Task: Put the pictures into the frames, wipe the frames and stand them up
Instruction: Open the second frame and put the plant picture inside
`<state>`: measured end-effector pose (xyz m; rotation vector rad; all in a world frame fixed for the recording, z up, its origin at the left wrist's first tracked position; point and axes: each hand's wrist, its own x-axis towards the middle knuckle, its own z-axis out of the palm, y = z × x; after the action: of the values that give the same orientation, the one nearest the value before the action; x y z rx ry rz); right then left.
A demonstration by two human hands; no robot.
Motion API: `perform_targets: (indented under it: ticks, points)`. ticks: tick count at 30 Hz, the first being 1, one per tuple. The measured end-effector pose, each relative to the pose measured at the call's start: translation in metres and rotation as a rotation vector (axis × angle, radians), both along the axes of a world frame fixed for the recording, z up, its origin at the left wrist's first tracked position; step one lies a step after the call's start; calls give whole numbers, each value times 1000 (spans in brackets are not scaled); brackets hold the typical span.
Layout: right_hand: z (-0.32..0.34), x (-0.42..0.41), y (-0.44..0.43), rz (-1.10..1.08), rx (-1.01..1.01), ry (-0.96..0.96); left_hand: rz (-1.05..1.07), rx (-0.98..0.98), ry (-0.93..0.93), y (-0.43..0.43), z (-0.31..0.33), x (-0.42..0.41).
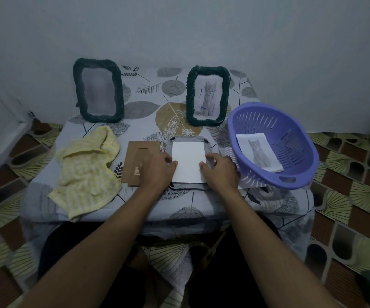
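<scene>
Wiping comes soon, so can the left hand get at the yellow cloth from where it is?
Probably yes. The left hand rests on the white paper's edge, and the yellow cloth lies just to its left on the table. Only the flat cardboard backing lies between them, low enough to pass over.

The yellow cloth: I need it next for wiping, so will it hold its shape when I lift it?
Probably not. The yellow cloth lies crumpled in soft folds, so it should droop. It looks thin, so likely light.

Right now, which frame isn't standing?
The one lying face down under the white sheet, between both hands. The two dark wicker frames stand upright at the back.
</scene>
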<state>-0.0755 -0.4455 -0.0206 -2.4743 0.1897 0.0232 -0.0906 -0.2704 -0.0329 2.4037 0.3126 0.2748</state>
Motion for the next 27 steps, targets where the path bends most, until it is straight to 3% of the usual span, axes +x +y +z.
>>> perform_targets:
  ticks: [14,18,21,27]
  points:
    - [2,-2,2,-16,7,0,-3,-6,-4,0,2,0]
    - [7,-5,5,-24,74,-65,31,-85,-30,0,7,-3]
    - [11,-8,13,53,50,-163,62,-107,-90,9,16,-8]
    - [18,-22,45,350,-112,-262,170,11,74,52,18,-19]
